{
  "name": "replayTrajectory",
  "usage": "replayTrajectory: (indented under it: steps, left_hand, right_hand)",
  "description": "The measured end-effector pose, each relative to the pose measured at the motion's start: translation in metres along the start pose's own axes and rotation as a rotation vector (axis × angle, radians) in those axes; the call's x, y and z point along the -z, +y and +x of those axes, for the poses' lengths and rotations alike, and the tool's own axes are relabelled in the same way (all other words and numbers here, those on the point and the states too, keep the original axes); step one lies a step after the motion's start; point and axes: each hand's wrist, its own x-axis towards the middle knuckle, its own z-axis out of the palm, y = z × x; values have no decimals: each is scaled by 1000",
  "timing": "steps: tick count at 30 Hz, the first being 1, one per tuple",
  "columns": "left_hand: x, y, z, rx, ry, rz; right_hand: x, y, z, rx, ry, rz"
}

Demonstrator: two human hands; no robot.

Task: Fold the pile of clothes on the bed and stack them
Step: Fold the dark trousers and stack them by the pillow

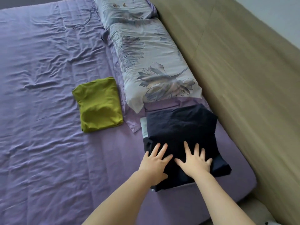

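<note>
Navy stack (180,127) under left hand (154,161), right hand (194,161); both grips flat, spread; green fold (99,104) apart

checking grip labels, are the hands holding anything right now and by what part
Nothing is held. Both hands, left and right, lie flat with fingers spread, pressing the near part of the dark folded garment.

A pale garment (143,127) shows only as a strip under the dark folded clothes (180,127). The headboard (243,78) is blurred; the bed (48,143) runs off-frame.
</note>
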Motion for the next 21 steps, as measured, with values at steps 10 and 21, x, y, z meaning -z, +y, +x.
replayTrajectory:
  steps: [10,21]
  left_hand:
    - [-6,-74,-151,346,-50,-331]
    - [-23,-151,-338,754,280,-559]
  right_hand:
    - [11,-102,-99,152,52,420]
    - [-11,-266,-223,684,-44,270]
